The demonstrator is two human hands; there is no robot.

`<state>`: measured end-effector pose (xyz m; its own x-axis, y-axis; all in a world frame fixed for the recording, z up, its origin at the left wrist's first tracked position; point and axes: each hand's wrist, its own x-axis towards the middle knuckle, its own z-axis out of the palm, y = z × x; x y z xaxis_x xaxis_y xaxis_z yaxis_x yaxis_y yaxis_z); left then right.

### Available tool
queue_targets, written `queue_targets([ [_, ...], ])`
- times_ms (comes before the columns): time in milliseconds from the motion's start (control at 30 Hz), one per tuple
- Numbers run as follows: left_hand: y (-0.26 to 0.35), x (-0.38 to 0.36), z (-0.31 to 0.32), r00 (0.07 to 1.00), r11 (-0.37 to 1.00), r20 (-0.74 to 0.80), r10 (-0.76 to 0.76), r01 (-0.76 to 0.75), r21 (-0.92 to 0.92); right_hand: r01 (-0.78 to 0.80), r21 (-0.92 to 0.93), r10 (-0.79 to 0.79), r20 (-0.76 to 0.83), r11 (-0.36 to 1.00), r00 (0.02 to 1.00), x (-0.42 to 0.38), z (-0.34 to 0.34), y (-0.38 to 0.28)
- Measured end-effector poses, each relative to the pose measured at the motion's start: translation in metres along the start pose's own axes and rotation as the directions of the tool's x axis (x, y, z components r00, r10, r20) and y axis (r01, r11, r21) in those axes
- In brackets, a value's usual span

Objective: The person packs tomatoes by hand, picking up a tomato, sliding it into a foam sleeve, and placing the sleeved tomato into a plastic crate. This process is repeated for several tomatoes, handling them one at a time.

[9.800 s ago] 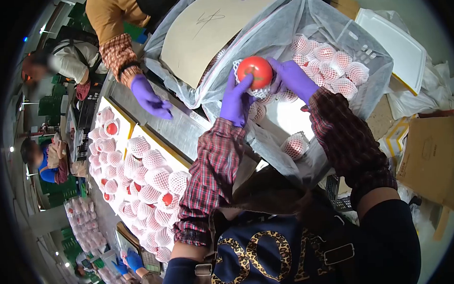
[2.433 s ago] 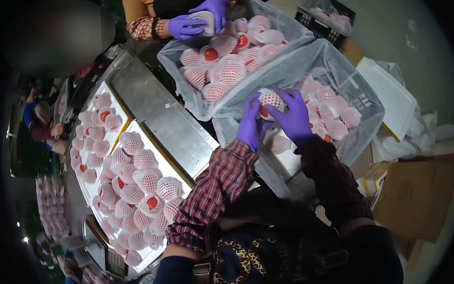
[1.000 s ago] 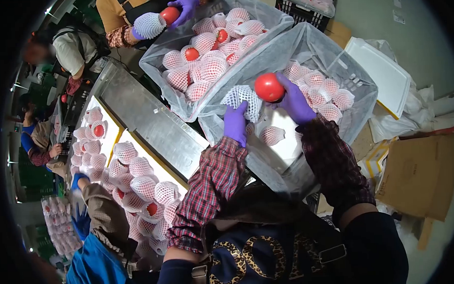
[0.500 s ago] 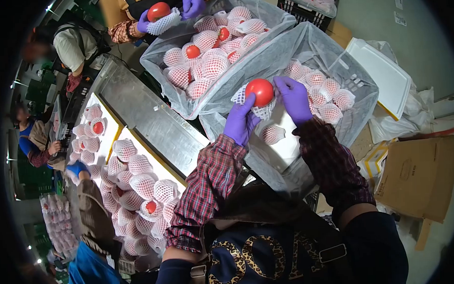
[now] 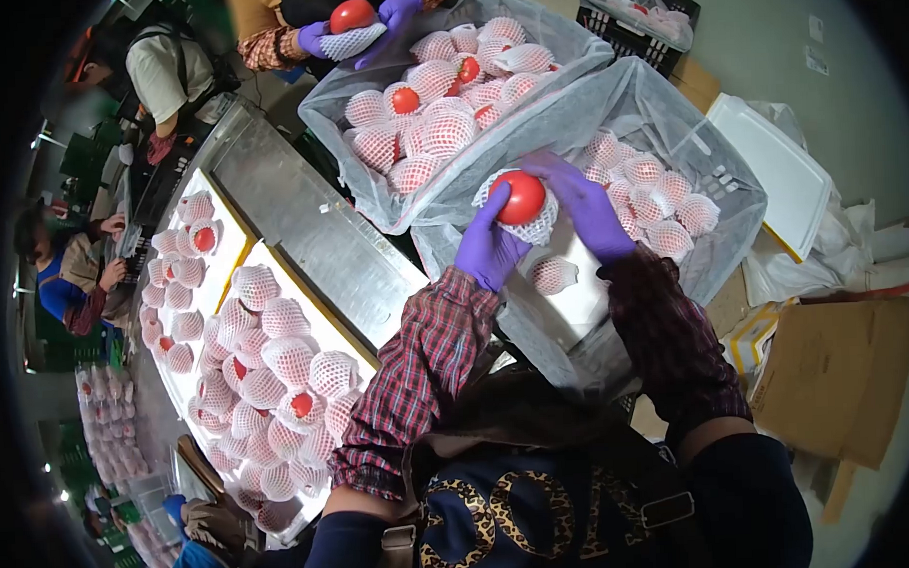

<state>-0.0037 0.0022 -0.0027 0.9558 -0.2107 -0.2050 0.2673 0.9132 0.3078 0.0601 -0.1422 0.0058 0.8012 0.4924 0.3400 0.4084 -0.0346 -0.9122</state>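
A red tomato-like fruit point(image 5: 521, 198) sits partly inside a white foam net point(image 5: 540, 229) above the right lined crate. My left hand point(image 5: 490, 245), in a purple glove, is wrapped round the net and fruit from the left, its thumb on the red skin. At the fruit's right side is my right hand point(image 5: 587, 211), also gloved, fingers stretched out and reaching to its upper edge. Below them one netted fruit point(image 5: 554, 274) lies on the white crate bottom. More netted fruits point(image 5: 670, 238) fill the crate's right side.
Beyond, a co-worker's gloved hands point(image 5: 390, 22) hold another fruit over a full lined crate point(image 5: 372, 209). Netted fruits point(image 5: 261, 388) lie on white trays to the left, beside a metal table point(image 5: 307, 224). A white foam lid point(image 5: 781, 172) and cardboard box point(image 5: 828, 366) are at right.
My right hand has closed in on the fruit's side and upper edge, and the net sits higher around it. The scene has shifted slightly right. The blue-sleeved person's arm at lower left has pulled back.
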Motion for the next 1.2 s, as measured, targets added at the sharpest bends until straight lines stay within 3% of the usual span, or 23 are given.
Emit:
queue_targets([
  [67, 0.005, -0.006, 0.012, 0.999, 0.992, 0.032, -0.003, 0.007, -0.124, -0.168, 0.263, 0.161, 0.046, 0.95, 0.986, 0.001, -0.001, -0.018],
  [100, 0.006, -0.007, 0.01, 0.998, 0.984, 0.042, -0.04, 0.047, -0.173, -0.477, 0.446, 0.484, 0.106, 0.757, 0.869, -0.005, -0.002, -0.002],
  [133, 0.004, -0.011, 0.015, 0.997, 0.984, 0.056, -0.053, 0.062, -0.167, -0.351, 0.183, 0.314, 0.202, 0.918, 0.928, -0.016, -0.003, 0.006],
  [167, 0.003, -0.013, 0.016, 0.992, 0.962, 0.066, -0.108, 0.121, -0.244, -0.128, -0.572, 0.453, 0.473, 0.81, 0.756, -0.002, -0.013, -0.039],
  [200, 0.001, -0.012, 0.012, 0.995, 0.966, 0.001, -0.096, 0.093, -0.242, 0.061, -0.097, -0.023, 0.354, 0.993, 0.935, -0.009, 0.002, -0.019],
  [233, 0.004, -0.017, 0.018, 0.993, 0.942, 0.044, -0.113, 0.121, -0.312, 0.02, -0.124, 0.021, 0.319, 0.992, 0.948, -0.02, -0.001, 0.012],
  [267, 0.003, -0.013, 0.008, 0.983, 0.904, 0.098, -0.158, 0.183, -0.386, -0.187, 0.208, 0.122, 0.293, 0.96, 0.948, -0.008, 0.01, -0.011],
  [300, 0.003, -0.014, 0.015, 0.973, 0.886, 0.128, -0.194, 0.23, -0.402, -0.121, -0.042, 0.128, 0.299, 0.992, 0.945, 0.0, 0.009, -0.048],
  [333, -0.002, -0.004, -0.001, 0.973, 0.915, 0.165, -0.163, 0.212, -0.344, -0.192, -0.118, 0.212, 0.202, 0.974, 0.956, 0.002, 0.012, -0.041],
  [367, 0.0, -0.004, -0.004, 0.986, 0.997, 0.155, -0.068, 0.073, -0.029, -0.378, 0.405, 0.404, 0.021, 0.833, 0.914, 0.003, 0.007, -0.026],
  [400, -0.004, -0.004, 0.0, 0.988, 0.951, 0.084, 0.128, -0.146, 0.272, -0.359, 0.819, 0.65, -0.022, 0.447, 0.759, 0.002, 0.001, -0.008],
  [467, -0.012, -0.002, -0.005, 0.916, 0.59, -0.13, 0.38, -0.132, 0.796, -0.386, 0.214, 0.421, -0.147, 0.897, 0.895, -0.02, -0.007, 0.034],
  [500, -0.013, 0.005, -0.012, 0.899, 0.632, -0.11, 0.424, -0.206, 0.747, -0.289, -0.157, 0.268, -0.142, 0.944, 0.953, -0.021, -0.008, 0.044],
  [533, -0.013, 0.01, -0.022, 0.883, 0.666, -0.095, 0.46, -0.272, 0.694, -0.039, 0.042, 0.037, 0.051, 0.998, 0.998, -0.015, 0.009, 0.001],
  [600, -0.006, 0.006, -0.026, 0.871, 0.763, -0.027, 0.49, -0.414, 0.496, -0.214, 0.366, 0.308, -0.223, 0.906, 0.925, -0.007, 0.001, 0.017],
  [633, 0.008, -0.003, -0.023, 0.865, 0.811, 0.033, 0.5, -0.481, 0.334, -0.293, 0.458, 0.438, -0.249, 0.839, 0.864, -0.003, -0.007, 0.021],
  [733, 0.085, -0.046, -0.002, 0.86, 0.857, -0.083, 0.503, -0.509, -0.076, -0.609, 0.001, 0.604, 0.127, 0.793, 0.787, -0.019, -0.017, 0.068],
  [833, 0.187, -0.103, -0.032, 0.673, 0.697, -0.24, 0.699, -0.717, 0.017, -0.334, -0.57, 0.568, 0.298, 0.751, 0.767, -0.051, 0.016, 0.092],
  [933, 0.289, -0.148, -0.135, 0.277, 0.44, -0.474, 0.836, -0.854, 0.277, -0.104, -0.843, 0.677, 0.343, 0.527, 0.651, -0.079, 0.045, 0.121],
  [967, 0.319, -0.169, -0.172, 0.224, 0.388, -0.465, 0.857, -0.873, 0.295, 0.068, -0.889, 0.636, 0.375, 0.453, 0.674, -0.092, 0.052, 0.131],
  [1000, 0.341, -0.187, -0.194, 0.127, 0.343, -0.518, 0.846, -0.874, 0.345, -0.05, -0.858, 0.651, 0.349, 0.511, 0.674, -0.088, 0.057, 0.108],
  [1100, 0.395, -0.237, -0.243, -0.149, 0.27, -0.631, 0.761, -0.812, 0.518, -0.007, -0.898, 0.627, 0.301, 0.44, 0.719, -0.091, 0.061, 0.149],
  [1200, 0.403, -0.244, -0.222, -0.194, 0.402, -0.682, 0.705, -0.684, 0.609, -0.098, -0.929, 0.705, 0.199, 0.357, 0.681, -0.095, 0.062, 0.17],
])
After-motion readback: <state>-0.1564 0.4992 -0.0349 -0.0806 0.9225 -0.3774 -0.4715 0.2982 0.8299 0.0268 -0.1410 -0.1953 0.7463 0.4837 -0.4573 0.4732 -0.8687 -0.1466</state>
